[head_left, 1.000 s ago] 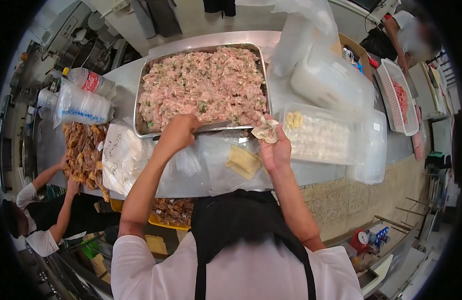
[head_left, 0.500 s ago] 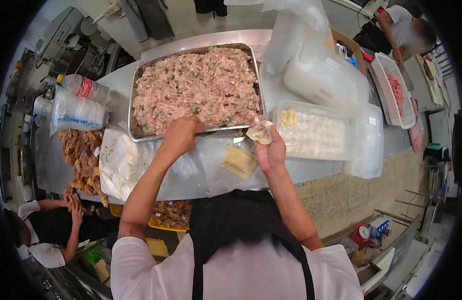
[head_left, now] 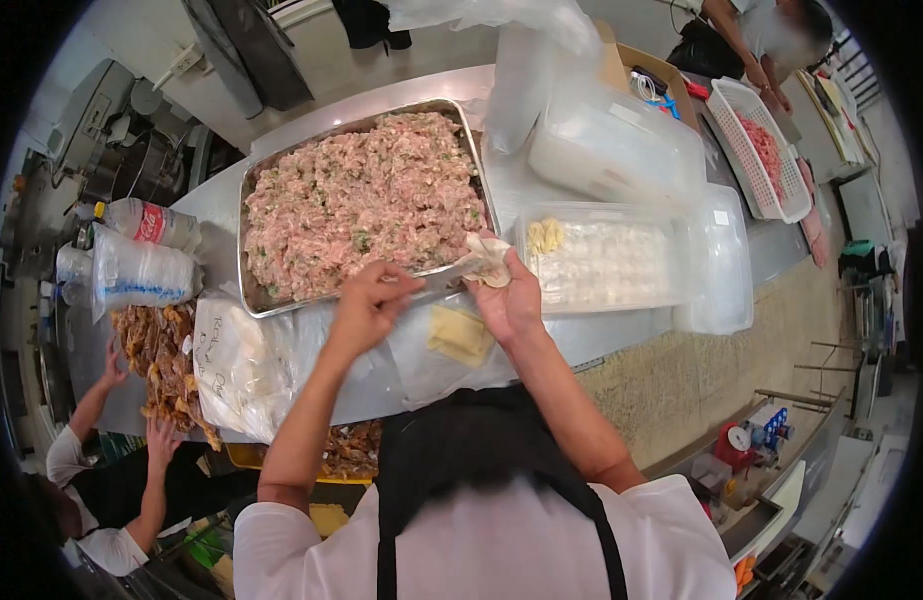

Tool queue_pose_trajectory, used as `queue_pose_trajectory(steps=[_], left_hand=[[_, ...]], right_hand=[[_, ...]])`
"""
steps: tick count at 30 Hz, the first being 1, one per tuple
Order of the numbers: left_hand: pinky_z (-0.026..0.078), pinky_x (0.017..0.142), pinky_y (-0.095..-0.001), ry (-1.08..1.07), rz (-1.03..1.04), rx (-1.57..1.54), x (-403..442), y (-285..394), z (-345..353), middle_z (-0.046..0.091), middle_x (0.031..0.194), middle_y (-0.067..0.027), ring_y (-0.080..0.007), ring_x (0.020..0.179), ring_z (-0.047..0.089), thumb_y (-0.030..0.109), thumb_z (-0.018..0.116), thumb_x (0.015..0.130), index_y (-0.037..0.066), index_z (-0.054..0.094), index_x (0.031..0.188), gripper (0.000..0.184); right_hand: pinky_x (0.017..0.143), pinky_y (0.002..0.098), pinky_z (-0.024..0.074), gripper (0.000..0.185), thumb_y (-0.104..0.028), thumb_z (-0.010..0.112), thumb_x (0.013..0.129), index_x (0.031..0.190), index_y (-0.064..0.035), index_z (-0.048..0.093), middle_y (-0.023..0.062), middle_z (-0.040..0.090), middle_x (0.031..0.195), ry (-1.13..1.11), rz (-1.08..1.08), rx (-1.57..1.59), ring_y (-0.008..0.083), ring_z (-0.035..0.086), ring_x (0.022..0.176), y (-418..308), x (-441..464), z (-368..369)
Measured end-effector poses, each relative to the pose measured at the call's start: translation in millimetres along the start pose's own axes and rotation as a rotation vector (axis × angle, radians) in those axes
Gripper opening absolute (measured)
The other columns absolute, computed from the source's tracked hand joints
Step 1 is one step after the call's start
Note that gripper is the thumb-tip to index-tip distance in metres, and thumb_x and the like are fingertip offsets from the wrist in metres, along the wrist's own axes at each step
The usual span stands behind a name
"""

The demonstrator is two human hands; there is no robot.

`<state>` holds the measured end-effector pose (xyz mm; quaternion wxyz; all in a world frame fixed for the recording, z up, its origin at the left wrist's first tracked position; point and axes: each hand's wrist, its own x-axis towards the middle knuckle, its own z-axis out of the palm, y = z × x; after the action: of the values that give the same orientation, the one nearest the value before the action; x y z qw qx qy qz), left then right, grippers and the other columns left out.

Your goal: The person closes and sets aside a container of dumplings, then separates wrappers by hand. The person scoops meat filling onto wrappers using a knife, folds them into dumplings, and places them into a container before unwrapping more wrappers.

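Note:
A metal tray full of pink minced meat with green bits lies in front of me. By its near edge, my left hand is closed around the handle end of a flat metal blade, whose tip reaches toward my right hand. In my right hand rests a thin pale wrapper, partly folded, with its inside hard to make out. A stack of yellowish wrappers lies on plastic between my forearms. Right of my right hand stands a clear container with pale rows and yellow pieces inside.
Translucent tubs and a lid stand at the right. Brown meat pieces, a white plastic bag and a bottle are at the left. A co-worker's hands are beside the brown meat. Another person stands near a white basket.
The whole view has shifted, with the tray now further left. My left hand has drawn back from the meat and the blade points toward the wrapper. The left co-worker's hands have moved apart.

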<state>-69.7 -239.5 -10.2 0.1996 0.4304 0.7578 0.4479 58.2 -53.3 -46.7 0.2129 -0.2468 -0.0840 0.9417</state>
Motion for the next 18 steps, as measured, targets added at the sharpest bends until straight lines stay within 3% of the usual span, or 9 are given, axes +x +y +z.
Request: queue_pose_trajectory(steps=[3,7,9,13,15,16,18], left_hand=[[0.052,0.066,-0.0376,0.016,0.062,0.304,-15.4,9.9,17.7,0.065,0.092,-0.0132,-0.0293,0.075,0.066,-0.007,0.067,0.078,0.010,0.077,0.104,0.033],[0.048,0.062,-0.0334,0.176,0.044,0.206,-22.7,61.7,8.1,0.063,0.085,-0.0118,-0.0248,0.071,0.062,-0.009,0.070,0.080,0.004,0.076,0.100,0.024],[0.048,0.061,-0.0328,0.175,0.069,0.236,-18.4,52.6,29.4,0.063,0.084,-0.0113,-0.0235,0.070,0.062,-0.010,0.069,0.080,0.003,0.076,0.100,0.025],[0.047,0.062,-0.0311,0.107,0.068,0.171,-14.6,33.7,28.6,0.064,0.086,-0.0104,-0.0210,0.071,0.062,-0.010,0.069,0.080,0.002,0.075,0.101,0.025],[0.047,0.063,-0.0311,0.084,0.007,0.153,-16.6,50.1,18.0,0.065,0.085,-0.0107,-0.0215,0.072,0.062,-0.010,0.068,0.080,0.002,0.075,0.101,0.025],[0.047,0.063,-0.0309,0.110,-0.020,0.093,-17.7,59.9,11.5,0.064,0.084,-0.0109,-0.0219,0.071,0.062,-0.011,0.068,0.080,0.002,0.075,0.100,0.025],[0.048,0.063,-0.0308,0.129,-0.049,0.035,-22.2,67.2,4.5,0.064,0.083,-0.0110,-0.0224,0.071,0.062,-0.011,0.068,0.079,0.002,0.075,0.100,0.025]], right_hand=[[0.108,0.0449,0.0438,0.046,-0.026,0.033,0.109,0.137,0.0077,0.045,0.0194,0.056,0.132,0.092,-0.029,0.035,0.0321,0.056,0.121,-0.5,9.2,-1.3],[0.112,0.0438,0.0386,0.048,-0.026,0.029,0.109,0.142,0.0071,0.040,0.0209,0.051,0.138,0.185,-0.093,0.023,0.0314,0.051,0.128,-9.4,-6.0,11.1],[0.108,0.0440,0.0437,0.044,-0.021,0.035,0.107,0.139,0.0095,0.041,0.0191,0.055,0.131,0.018,-0.082,0.020,0.0299,0.055,0.122,-7.1,-0.4,1.5],[0.109,0.0420,0.0429,0.047,-0.017,0.040,0.102,0.142,0.0072,0.038,0.0176,0.054,0.134,-0.194,-0.018,-0.067,0.0302,0.053,0.126,-15.5,-9.6,1.7],[0.108,0.0399,0.0437,0.058,-0.009,0.052,0.090,0.145,0.0042,0.038,0.0149,0.051,0.139,-0.347,-0.020,-0.220,0.0306,0.052,0.129,-19.5,-30.3,4.8],[0.108,0.0399,0.0437,0.058,-0.009,0.052,0.090,0.145,0.0042,0.038,0.0149,0.051,0.139,-0.346,-0.017,-0.220,0.0306,0.052,0.129,-17.1,-31.1,-2.1],[0.102,0.0370,0.0478,0.062,-0.001,0.058,0.080,0.141,-0.0009,0.047,0.0124,0.058,0.131,-0.287,-0.241,-0.833,0.0272,0.057,0.124,-11.3,-31.4,-13.4]])
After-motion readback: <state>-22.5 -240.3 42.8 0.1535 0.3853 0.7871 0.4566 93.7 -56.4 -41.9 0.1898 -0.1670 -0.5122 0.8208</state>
